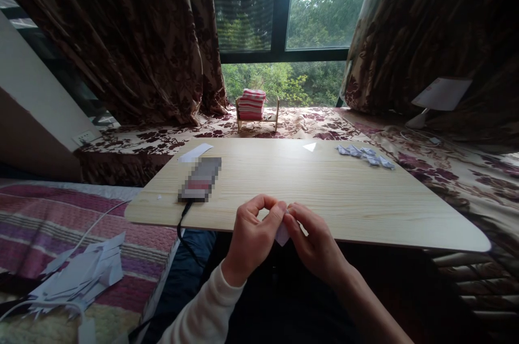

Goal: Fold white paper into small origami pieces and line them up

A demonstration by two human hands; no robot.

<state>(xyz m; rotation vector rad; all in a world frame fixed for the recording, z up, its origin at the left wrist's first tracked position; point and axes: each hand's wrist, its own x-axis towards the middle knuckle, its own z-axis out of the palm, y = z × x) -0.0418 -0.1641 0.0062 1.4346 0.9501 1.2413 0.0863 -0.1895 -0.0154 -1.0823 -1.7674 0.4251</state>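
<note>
A small folded piece of white paper (283, 233) is pinched between both hands just over the near edge of the table. My left hand (253, 236) grips its left side with thumb and forefinger. On the other side my right hand (311, 236) pinches it, fingertips close to the left ones. Fingers hide the paper's upper part, so its full shape cannot be made out. Farther back lie a white paper triangle (310, 147) and, to its right, a cluster of several small folded paper pieces (367, 156).
A blurred phone-like device (200, 180) with a black cable lies left on the wooden table (251, 171), near a white paper strip (195, 152). Loose paper strips (87, 273) are heaped on the bed. Beyond stand a small rack of striped cloths (252, 104) and a white lamp (441, 94).
</note>
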